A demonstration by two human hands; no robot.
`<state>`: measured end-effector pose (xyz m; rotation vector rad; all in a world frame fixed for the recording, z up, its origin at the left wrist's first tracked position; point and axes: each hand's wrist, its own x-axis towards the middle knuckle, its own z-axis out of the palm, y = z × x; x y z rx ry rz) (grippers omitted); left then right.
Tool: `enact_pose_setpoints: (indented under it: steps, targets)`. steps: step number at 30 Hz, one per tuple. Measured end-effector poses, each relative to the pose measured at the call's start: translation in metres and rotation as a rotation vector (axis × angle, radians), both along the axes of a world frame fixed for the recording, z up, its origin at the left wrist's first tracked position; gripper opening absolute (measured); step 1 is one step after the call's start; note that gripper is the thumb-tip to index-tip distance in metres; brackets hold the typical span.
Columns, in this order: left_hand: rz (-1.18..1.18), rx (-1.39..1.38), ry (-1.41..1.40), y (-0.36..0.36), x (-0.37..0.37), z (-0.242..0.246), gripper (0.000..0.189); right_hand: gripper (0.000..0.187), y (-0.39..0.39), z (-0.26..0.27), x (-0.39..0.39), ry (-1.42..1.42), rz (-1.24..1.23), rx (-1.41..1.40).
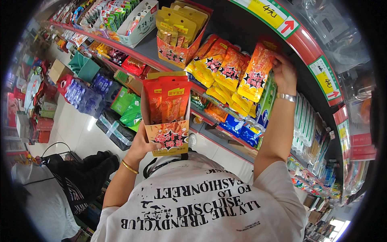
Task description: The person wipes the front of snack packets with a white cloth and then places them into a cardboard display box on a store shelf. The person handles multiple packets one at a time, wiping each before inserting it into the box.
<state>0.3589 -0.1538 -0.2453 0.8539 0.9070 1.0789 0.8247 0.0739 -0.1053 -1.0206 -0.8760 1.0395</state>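
My left hand [142, 144] holds an open cardboard display box [167, 142] in front of my chest. Red-orange snack pouches [177, 101] stand upright in the box. Further right, my right hand [284, 71] grips the upper side of an orange-and-yellow snack pouch [255, 75] at the shelf. Similar pouches [228, 71] lie in an overlapping pile just left of it. Behind the held box, a second display box [172, 54] filled with gold pouches stands on the same shelf.
A white carton of snack sticks [137, 25] stands further left on the shelf. Price tags line the upper shelf rail [305, 42]. Bottled water packs [86, 98] and a black box [115, 130] sit on the floor. Another person [45, 199] is at the lower left, beside a wire basket.
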Motion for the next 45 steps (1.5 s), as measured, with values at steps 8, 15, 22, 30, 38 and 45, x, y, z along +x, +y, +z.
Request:
enact_pose_setpoints:
  steps: [8,15,22,30,38,45]
  targets:
    - [-0.041,0.009,0.025,-0.002,-0.013,-0.022,0.106,0.013,-0.095,0.018,-0.086,0.22,0.079,0.23]
    - [-0.064,0.024,0.002,-0.007,-0.023,-0.028,0.117,0.014,-0.141,0.0,-0.2,0.22,0.273,0.214]
    - [-0.078,0.021,-0.044,-0.01,-0.02,-0.029,0.119,0.014,-0.161,-0.029,-0.263,-0.174,0.525,0.024]
    - [-0.046,0.065,-0.012,-0.014,-0.023,-0.031,0.118,0.02,-0.154,-0.067,-0.286,-0.89,0.597,0.128]
    - [-0.044,0.041,-0.044,-0.015,-0.021,-0.027,0.118,0.029,-0.156,-0.057,-0.287,-1.223,0.349,0.376]
    - [0.005,-0.026,-0.069,-0.005,-0.006,-0.007,0.106,0.018,-0.132,-0.031,-0.236,-1.0,0.043,0.355]
